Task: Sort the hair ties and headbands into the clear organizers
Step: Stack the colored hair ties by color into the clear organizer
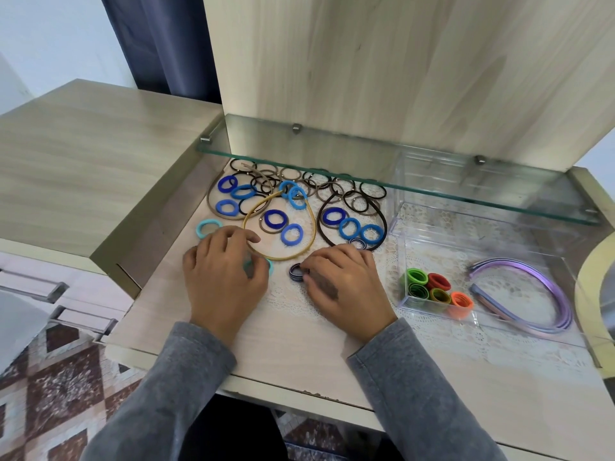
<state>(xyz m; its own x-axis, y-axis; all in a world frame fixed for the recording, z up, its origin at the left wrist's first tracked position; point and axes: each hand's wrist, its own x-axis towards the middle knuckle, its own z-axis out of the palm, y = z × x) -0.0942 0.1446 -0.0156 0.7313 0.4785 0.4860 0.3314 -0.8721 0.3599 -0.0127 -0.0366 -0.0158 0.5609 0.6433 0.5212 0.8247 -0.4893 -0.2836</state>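
Presently, the left hand (pixel 226 281) curls round a teal hair tie (pixel 270 266), and the right hand (pixel 346 287) pinches a navy striped stack of ties (pixel 295 272) lying between the hands. Advisable: keep colours together and lift clear of the gold headband (pixel 289 257) just beyond. The clear organizer (pixel 439 254), right of the right hand, holds green, red and orange ties (pixel 432 287).

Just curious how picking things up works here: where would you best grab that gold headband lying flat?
The gold headband lies flat. Blue hair ties sit inside its loop, and the left hand, holding a teal hair tie, covers its lower-left part. So probably take the bare lower-right curve, pinching across the thin band from above.
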